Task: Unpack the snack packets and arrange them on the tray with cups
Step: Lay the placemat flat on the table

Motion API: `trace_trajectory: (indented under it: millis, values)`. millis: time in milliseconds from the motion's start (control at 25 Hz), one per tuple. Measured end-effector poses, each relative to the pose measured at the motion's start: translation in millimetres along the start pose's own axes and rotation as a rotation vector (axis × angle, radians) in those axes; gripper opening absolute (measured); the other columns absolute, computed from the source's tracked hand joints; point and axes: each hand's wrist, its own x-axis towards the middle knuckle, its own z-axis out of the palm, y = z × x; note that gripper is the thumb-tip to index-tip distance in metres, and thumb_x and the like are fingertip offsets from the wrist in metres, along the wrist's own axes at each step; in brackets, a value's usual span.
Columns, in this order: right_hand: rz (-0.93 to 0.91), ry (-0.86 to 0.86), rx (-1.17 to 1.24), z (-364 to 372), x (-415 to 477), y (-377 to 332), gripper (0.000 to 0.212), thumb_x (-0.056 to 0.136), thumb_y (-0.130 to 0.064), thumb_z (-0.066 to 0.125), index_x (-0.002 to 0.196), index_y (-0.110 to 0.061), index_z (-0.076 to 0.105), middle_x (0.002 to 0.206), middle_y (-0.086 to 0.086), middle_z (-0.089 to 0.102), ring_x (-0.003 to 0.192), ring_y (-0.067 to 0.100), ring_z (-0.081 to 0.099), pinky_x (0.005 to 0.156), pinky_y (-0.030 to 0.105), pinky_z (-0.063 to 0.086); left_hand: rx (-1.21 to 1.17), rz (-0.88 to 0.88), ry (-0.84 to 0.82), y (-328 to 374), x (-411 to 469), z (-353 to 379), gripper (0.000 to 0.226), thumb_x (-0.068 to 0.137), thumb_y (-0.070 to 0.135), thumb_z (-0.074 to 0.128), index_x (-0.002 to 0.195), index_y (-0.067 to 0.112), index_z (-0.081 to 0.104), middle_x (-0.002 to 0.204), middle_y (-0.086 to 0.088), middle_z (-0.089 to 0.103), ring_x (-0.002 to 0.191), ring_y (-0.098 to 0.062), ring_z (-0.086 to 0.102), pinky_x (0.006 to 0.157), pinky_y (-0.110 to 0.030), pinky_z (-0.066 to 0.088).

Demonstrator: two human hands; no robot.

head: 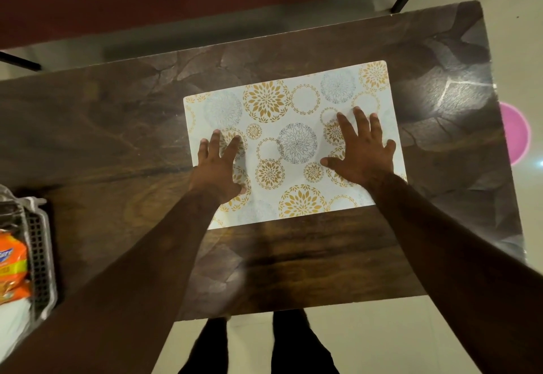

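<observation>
Both grips wide, left hand [219, 168] and right hand [363, 150] flat on placemat [293, 109], snack packets [13, 268] far left

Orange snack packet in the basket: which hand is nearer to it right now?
Left. The left hand lies flat on the placemat's left side, nearer the orange snack packet; the right hand rests on the mat's far side.

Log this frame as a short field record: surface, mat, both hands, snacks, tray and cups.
surface: dark wood-grain table
mat: patterned placemat, flat on table
left hand: open, palm down on mat
right hand: open, palm down on mat
snacks: orange packets in mesh basket, far left, untouched
tray and cups: not in view
</observation>
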Motion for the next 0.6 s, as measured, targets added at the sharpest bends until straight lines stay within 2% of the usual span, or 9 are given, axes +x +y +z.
trace_trajectory:
  millis: [120, 240, 440, 600]
  values:
    - [0.001, -0.023, -0.024, -6.3, -3.5, -3.3, 0.11, 0.083, -0.077, 0.063, 0.166, -0.039, 0.002, 0.176, -0.003, -0.009, 0.164, 0.035, -0.004, 0.121, 0.073, 0.016, -0.052, 0.013, -0.025, -2.0, -0.2, -9.5, 0.116, 0.077, 0.044, 0.082, 0.159, 0.033, 0.002, 0.169, -0.004, -0.012, 0.155, -0.035, -0.008, 0.12, -0.058, 0.026]
    - [-0.036, 0.005, -0.02, -11.1, -14.7, -19.1, 0.099, 0.089, -0.069, 0.061, 0.166, -0.036, 0.007, 0.177, -0.001, -0.002, 0.164, 0.034, 0.001, 0.123, 0.07, 0.016, -0.057, 0.018, 0.021, -8.1, -10.0, -19.5, 0.108, 0.081, 0.043, 0.077, 0.159, 0.029, 0.004, 0.17, -0.003, -0.003, 0.155, -0.032, 0.002, 0.119, -0.057, 0.027]
    - [-0.126, 0.049, 0.051, -18.6, -42.8, -80.6, 0.08, 0.097, -0.052, 0.059, 0.165, -0.028, 0.024, 0.173, 0.004, 0.023, 0.159, 0.031, 0.026, 0.122, 0.06, 0.032, -0.118, -0.038, 0.067, -47.2, -50.4, -38.6, 0.087, 0.087, 0.034, 0.068, 0.157, 0.026, 0.017, 0.168, -0.004, 0.01, 0.154, -0.03, 0.012, 0.117, -0.055, 0.03]
    - [-0.255, -0.001, 0.094, -27.9, -65.7, -153.5, 0.067, 0.099, -0.043, 0.058, 0.16, -0.025, 0.036, 0.163, 0.007, 0.042, 0.147, 0.034, 0.046, 0.115, 0.052, 0.042, -0.278, -0.147, 0.171, -103.7, -101.2, -59.0, 0.065, 0.09, 0.027, 0.059, 0.15, 0.019, 0.036, 0.16, -0.008, 0.031, 0.145, -0.032, 0.033, 0.114, -0.049, 0.036]
